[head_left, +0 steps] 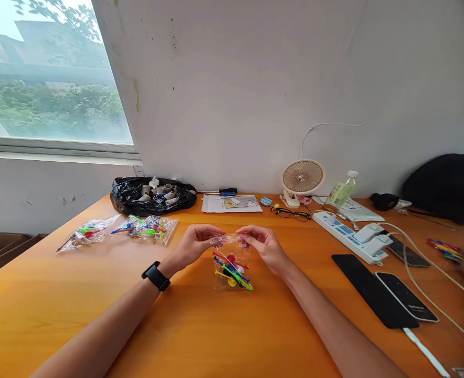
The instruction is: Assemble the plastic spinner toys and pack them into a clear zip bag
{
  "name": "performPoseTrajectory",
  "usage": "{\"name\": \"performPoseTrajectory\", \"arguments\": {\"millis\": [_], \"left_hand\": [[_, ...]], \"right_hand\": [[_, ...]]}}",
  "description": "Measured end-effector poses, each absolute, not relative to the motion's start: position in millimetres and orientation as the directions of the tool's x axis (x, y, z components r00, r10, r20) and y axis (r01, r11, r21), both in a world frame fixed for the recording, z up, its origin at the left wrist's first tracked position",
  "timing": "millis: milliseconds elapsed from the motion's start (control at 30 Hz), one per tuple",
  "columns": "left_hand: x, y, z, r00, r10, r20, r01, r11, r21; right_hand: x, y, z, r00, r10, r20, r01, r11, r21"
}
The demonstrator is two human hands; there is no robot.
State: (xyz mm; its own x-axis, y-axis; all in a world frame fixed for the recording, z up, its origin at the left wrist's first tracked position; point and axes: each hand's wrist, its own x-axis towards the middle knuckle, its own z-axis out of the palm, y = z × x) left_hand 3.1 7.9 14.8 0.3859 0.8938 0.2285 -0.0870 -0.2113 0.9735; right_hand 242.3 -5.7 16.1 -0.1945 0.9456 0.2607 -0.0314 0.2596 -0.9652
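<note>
Plastic bag [232, 265] of colourful parts, top edge between 2 hands [194, 244] [264, 244]

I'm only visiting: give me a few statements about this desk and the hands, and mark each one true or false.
1. Both hands, left hand and right hand, pinch the top of a clear bag. True.
2. The bag holds coloured pieces. True.
3. A watch is on the right wrist. False: it is on the left wrist.
4. The fan stands on the floor. False: it stands on the table by the wall.
5. More filled bags lie to the left. True.
</note>
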Motion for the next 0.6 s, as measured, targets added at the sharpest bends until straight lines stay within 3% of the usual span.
{"name": "performPoseTrajectory", "arguments": {"millis": [167, 300, 500, 600], "left_hand": [[-1.8, 8.3, 17.2, 0.39, 0.9, 0.196, -0.034, -0.199, 0.979], [1.2, 8.3, 14.1, 0.398, 0.898, 0.188, -0.175, -0.128, 0.976], [11.0, 5.0, 12.5, 0.273, 0.942, 0.194, -0.116, -0.168, 0.979], [11.1, 5.1, 12.4, 0.258, 0.949, 0.183, -0.124, -0.155, 0.98]], "right_hand": [[247.1, -4.7, 17.3, -0.211, 0.949, 0.233, -0.06, 0.225, -0.973], [247.8, -6.5, 19.4, -0.246, 0.942, 0.229, -0.117, 0.206, -0.972], [244.9, -12.2, 24.7, -0.211, 0.928, 0.307, 0.017, 0.317, -0.948], [243.9, -11.6, 22.6, -0.194, 0.93, 0.312, -0.018, 0.315, -0.949]]}}
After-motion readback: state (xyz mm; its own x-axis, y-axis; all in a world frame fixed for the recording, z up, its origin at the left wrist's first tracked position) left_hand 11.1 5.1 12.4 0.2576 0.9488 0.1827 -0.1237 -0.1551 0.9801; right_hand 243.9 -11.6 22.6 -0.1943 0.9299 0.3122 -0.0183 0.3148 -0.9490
